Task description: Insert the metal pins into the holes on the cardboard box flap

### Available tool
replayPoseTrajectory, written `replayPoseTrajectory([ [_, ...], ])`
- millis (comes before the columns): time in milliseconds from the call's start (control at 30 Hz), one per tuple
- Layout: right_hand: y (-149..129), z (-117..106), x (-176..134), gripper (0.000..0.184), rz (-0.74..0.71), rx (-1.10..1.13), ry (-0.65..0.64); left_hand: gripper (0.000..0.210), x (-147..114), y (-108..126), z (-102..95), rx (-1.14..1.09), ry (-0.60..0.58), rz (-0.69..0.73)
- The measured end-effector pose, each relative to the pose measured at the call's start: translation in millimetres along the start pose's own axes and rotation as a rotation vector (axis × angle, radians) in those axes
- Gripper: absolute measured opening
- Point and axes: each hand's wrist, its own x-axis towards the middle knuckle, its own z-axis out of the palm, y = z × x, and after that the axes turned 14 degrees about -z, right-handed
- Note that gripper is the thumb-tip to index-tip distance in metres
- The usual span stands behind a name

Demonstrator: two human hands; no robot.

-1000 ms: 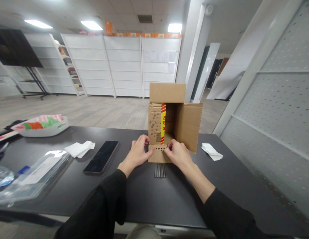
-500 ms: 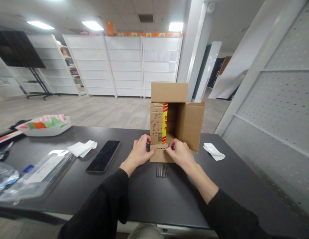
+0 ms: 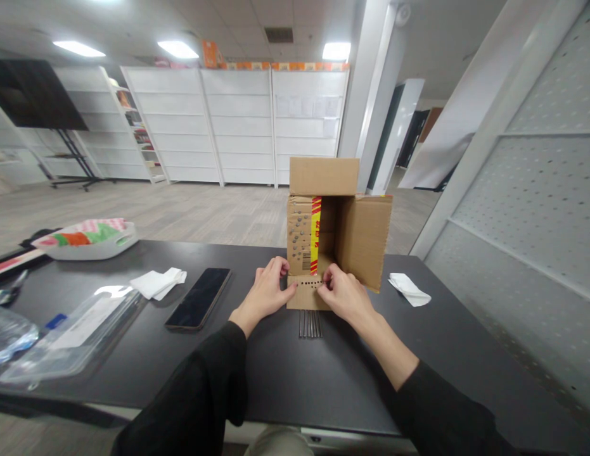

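Observation:
An open cardboard box (image 3: 371, 237) stands on the table with its opening toward me. Yellow-and-red tape and several grey, round nail-like heads show on its left front flap (image 3: 299, 234). Its lower flap (image 3: 304, 301) bears a row of dark dots or holes, with a few more below them. My left hand (image 3: 269, 291) holds the left edge of the box, thumb on the lower flap and fingers curled by the side. Over that flap's right part, the thumb and fingers of my right hand (image 3: 346, 292) are pinched together; whatever they hold is hidden. Several thin metal nails (image 3: 310, 324) lie side by side in front of the flap.
Left of my hands lie a black phone (image 3: 199, 299), white tissues (image 3: 159, 283) and a clear plastic case (image 3: 78, 339). Farther left are a white basket (image 3: 92, 249) with coloured cloth and a clear plastic bag (image 3: 9, 335). Another tissue (image 3: 409, 289) lies right of the box.
The whole view has shifted very slightly. Both hands keep almost the same place at the lower flap, and the nails lie as before.

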Motion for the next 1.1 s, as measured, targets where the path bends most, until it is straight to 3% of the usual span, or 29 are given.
replayPoseTrajectory([
  [633,-2.0,-1.2,-0.4,0.006,0.016,-0.019,0.016,0.028,-0.6,1.0,-0.4,0.009,-0.001,-0.011],
  [1100,2.4,1.7,1.1,0.004,-0.037,0.110,0.119,0.028,-0.2,0.1,-0.4,0.006,0.002,-0.012],
])
